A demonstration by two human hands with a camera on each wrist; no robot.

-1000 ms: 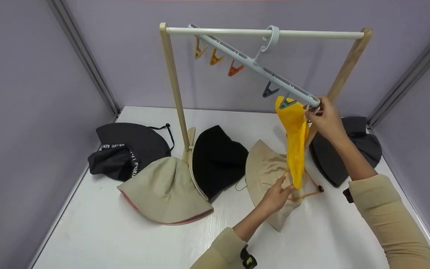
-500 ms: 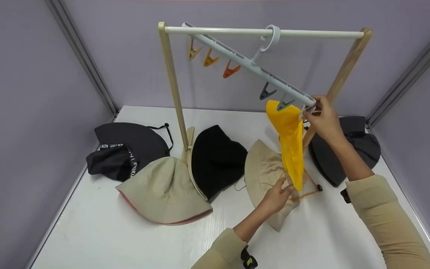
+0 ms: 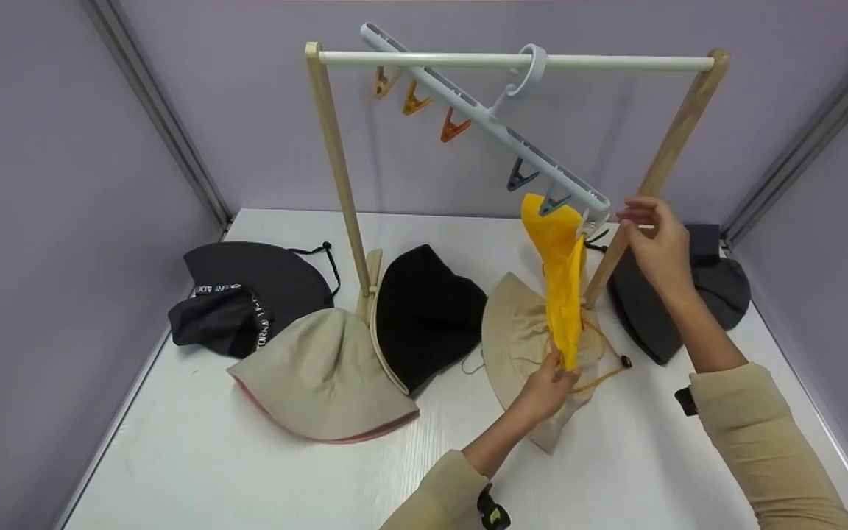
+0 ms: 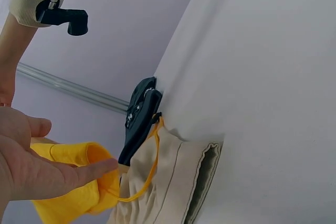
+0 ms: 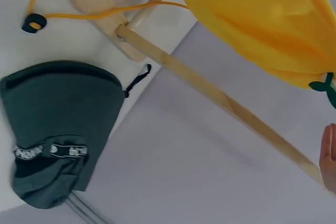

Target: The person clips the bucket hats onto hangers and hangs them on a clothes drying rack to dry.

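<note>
A yellow cloth hat (image 3: 560,265) hangs from the right end of a pale blue clip hanger (image 3: 497,129), by the light clip there. A thin orange-yellow cord with a dark toggle (image 3: 625,361) trails from it. My left hand (image 3: 544,389) is at the hat's lower tip; in the left wrist view one straight finger (image 4: 97,171) lies against the yellow cloth, and the thumb stands apart. My right hand (image 3: 658,246) is just right of the hanger's end, fingers loosely bent and holding nothing. In the right wrist view a green leaf-shaped piece (image 5: 324,86) shows at the hat's edge.
The hanger hooks over a white rod (image 3: 615,64) on a wooden rack (image 3: 336,147). Below lie a beige hat (image 3: 512,331), a black hat (image 3: 431,316), a khaki hat (image 3: 324,379) and dark hats at left (image 3: 262,272) and right (image 3: 641,309). Several coloured clips dangle from the hanger.
My right hand has let go of the hanger's end and drawn away to the right. The hanger's left end has risen, and the yellow hat has shifted left. My left hand stays low.
</note>
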